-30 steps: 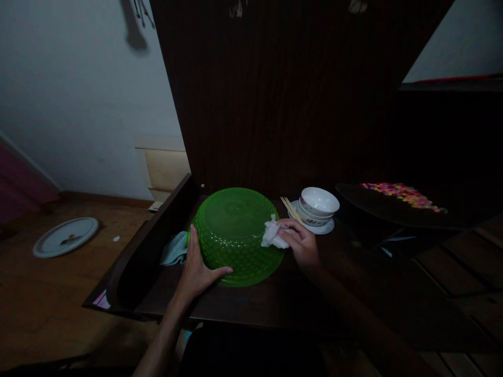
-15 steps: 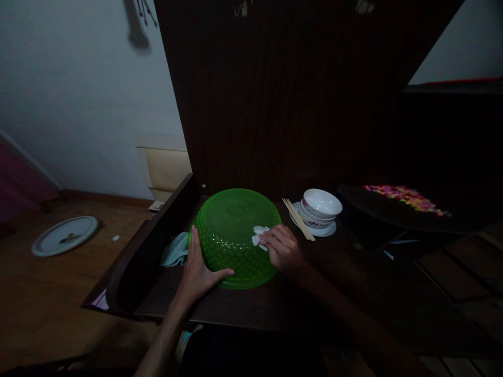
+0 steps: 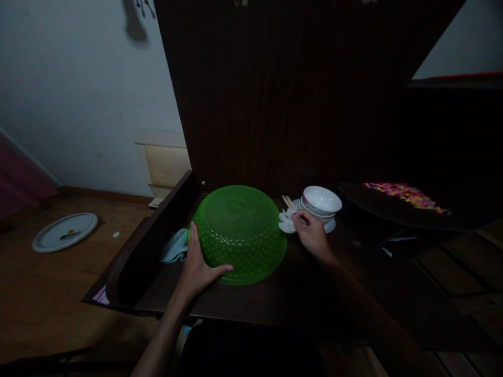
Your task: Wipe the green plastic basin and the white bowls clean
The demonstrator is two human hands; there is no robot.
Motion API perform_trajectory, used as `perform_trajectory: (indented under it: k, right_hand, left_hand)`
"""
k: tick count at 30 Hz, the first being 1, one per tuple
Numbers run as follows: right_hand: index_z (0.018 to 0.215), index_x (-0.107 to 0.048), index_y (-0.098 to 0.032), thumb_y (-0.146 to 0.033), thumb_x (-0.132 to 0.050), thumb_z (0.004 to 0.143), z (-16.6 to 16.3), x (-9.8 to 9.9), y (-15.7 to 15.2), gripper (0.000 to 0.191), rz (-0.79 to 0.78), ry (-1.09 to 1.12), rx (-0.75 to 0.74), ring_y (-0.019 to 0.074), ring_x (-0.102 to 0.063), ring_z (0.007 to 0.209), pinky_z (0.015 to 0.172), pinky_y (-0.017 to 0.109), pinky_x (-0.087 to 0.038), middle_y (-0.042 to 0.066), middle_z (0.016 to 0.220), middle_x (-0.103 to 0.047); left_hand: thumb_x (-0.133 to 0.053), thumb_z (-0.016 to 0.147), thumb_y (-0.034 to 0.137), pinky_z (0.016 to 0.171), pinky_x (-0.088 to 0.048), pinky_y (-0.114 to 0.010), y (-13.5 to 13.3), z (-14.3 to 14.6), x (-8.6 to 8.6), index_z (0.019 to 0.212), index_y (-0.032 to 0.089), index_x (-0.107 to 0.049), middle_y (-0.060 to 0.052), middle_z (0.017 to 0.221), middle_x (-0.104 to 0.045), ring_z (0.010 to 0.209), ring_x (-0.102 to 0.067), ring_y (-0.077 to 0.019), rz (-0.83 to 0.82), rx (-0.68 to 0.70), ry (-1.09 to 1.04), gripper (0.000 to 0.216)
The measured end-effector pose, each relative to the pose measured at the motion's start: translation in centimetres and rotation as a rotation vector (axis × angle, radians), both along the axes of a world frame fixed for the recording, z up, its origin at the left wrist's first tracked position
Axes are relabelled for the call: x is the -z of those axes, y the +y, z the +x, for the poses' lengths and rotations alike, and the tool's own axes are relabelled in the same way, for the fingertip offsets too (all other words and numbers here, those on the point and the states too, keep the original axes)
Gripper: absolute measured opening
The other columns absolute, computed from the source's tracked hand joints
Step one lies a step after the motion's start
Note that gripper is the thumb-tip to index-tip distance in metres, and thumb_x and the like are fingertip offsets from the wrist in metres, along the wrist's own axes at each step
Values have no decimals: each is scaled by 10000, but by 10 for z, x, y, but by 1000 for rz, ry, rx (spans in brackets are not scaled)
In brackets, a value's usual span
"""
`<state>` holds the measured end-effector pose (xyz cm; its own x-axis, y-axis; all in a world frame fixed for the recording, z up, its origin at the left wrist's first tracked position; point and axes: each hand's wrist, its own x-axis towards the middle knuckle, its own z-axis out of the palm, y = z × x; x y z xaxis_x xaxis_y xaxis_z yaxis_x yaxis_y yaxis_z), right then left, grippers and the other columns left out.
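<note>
An upside-down green plastic basin (image 3: 238, 209) with a bumpy, glossy side rests on the dark wooden surface. My left hand (image 3: 198, 269) holds it at its left front, thumb along the front and fingers against the left side. To the right of the basin, my right hand (image 3: 312, 233) pinches a crumpled white tissue (image 3: 288, 221), which is beside the basin's right side and partly covers the chopsticks (image 3: 287, 201). Just behind that hand, white bowls (image 3: 322, 200) are stacked on a white plate (image 3: 330, 226).
A folded pale cloth (image 3: 175, 247) lies left of the basin, beside a low wooden side board (image 3: 157, 235). A tall dark panel (image 3: 275, 104) rises behind. Small colourful pieces (image 3: 406, 196) lie at the right. A round white lid-like object (image 3: 65, 232) is on the floor.
My right hand has moved right with the tissue, from the basin's side to beside the chopsticks and bowls. My left hand has stayed on the basin.
</note>
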<state>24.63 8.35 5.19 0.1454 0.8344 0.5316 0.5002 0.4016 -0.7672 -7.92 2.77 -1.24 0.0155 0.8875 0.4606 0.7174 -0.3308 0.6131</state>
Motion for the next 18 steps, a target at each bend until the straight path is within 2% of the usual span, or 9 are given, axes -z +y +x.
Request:
perform_trajectory:
  k: [2, 5, 10, 14, 18]
  right_hand:
    - [766, -612, -212, -478, -617, 845, -11, -2, -10, 277, -15, 74, -60, 198, -652, 654, 594, 311, -545, 42, 722, -686]
    - [847, -656, -203, -400, -610, 892, -30, -2, -28, 207, 8, 27, -114, 183, -670, 704, 611, 292, -570, 49, 806, -685]
    - [953, -722, -194, -218, -547, 942, -55, 1, -50, 177, 240, -211, -204, 174, -665, 774, 693, 303, -583, 69, 863, -665]
    - [1103, -717, -193, -181, -607, 919, -52, 4, -54, 214, 279, -288, -308, 192, -683, 869, 766, 336, -603, 98, 997, -657]
    - [1216, -684, -230, -185, -628, 914, -42, 10, -49, 310, 313, -363, -403, 182, -678, 848, 723, 324, -606, 102, 1067, -662]
  left_hand:
    - [-851, 557, 637, 1179, -234, -652, 0, 0, 0, 1565, 224, 168, -252, 1657, -10, 1517, -111, -428, -3, 1, -1, 1492]
    - [-844, 560, 647, 1179, -238, -648, -1, 0, -1, 1564, 220, 172, -254, 1656, -5, 1519, -108, -425, -12, 6, -1, 1491]
    - [-850, 554, 641, 1173, -246, -655, -1, 0, -2, 1563, 215, 175, -264, 1653, -11, 1514, -118, -438, -23, -1, -3, 1500]
    - [-838, 566, 651, 1168, -246, -660, -2, 0, -2, 1560, 211, 185, -273, 1649, -20, 1515, -116, -437, -31, 9, -2, 1493]
    - [-836, 560, 661, 1176, -235, -651, -1, 0, -1, 1563, 219, 175, -258, 1654, -26, 1517, -120, -428, -30, -4, -15, 1491]
